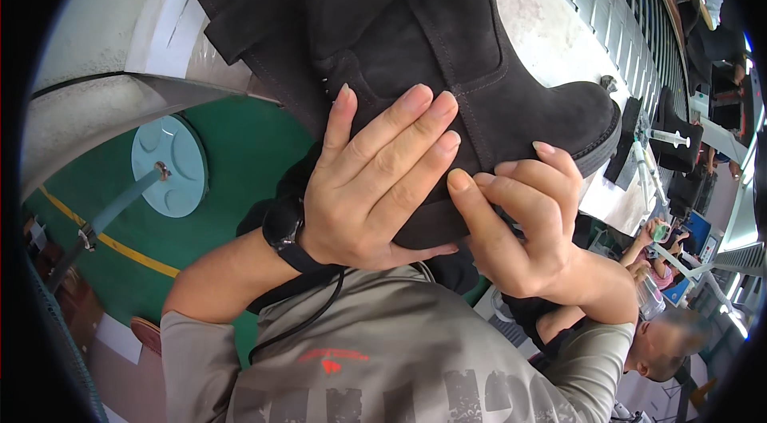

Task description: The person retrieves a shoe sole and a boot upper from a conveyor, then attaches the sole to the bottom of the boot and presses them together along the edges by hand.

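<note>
A dark suede-like boot (467, 39) lies on its side in front of me, its toe to the right and its heel toward my body. Seams run across its side, and its shaft looks folded over at the upper left. My left hand (371, 175) rests on the boot with fingers stretched out flat, the thumb under the heel edge. Against the boot's lower side, my right hand (523, 219) is closed in a pinch, thumb and index fingertips nearly together and the other fingers curled. Whatever lies between those fingertips is too small to make out.
A pale worktop (551, 31) lies under and beyond the boot, edged by a metal roller conveyor (595, 0). On the left, a round light-blue stool base (168, 167) stands on the green floor (248, 135). Another person (659, 343) sits close at my right.
</note>
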Tool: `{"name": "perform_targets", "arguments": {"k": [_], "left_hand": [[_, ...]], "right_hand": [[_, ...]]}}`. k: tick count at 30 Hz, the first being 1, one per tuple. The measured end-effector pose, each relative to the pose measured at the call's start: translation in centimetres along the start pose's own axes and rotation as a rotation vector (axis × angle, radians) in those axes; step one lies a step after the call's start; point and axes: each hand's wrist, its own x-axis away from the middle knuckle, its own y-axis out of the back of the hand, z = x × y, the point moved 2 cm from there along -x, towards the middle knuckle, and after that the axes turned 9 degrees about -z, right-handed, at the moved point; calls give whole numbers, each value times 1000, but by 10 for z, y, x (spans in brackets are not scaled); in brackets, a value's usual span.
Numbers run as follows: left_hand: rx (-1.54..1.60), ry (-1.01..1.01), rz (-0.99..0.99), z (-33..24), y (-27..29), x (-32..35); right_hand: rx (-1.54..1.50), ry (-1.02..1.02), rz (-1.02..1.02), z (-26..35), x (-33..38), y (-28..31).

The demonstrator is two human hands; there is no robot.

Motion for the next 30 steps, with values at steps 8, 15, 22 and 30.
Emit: {"name": "perform_targets", "arguments": {"k": [8, 15, 22, 30], "left_hand": [[3, -23, -48, -2, -1, -2], [43, 50, 11, -5, 5, -3], [15, -17, 6, -2, 4, -2], [-26, 7, -20, -5, 3, -3]], "right_hand": [[-172, -6, -91, -1, 1, -2], [83, -193, 2, -24, 1, 29], [114, -119, 71, -29, 14, 24], [-20, -150, -86, -36, 14, 15]]}}
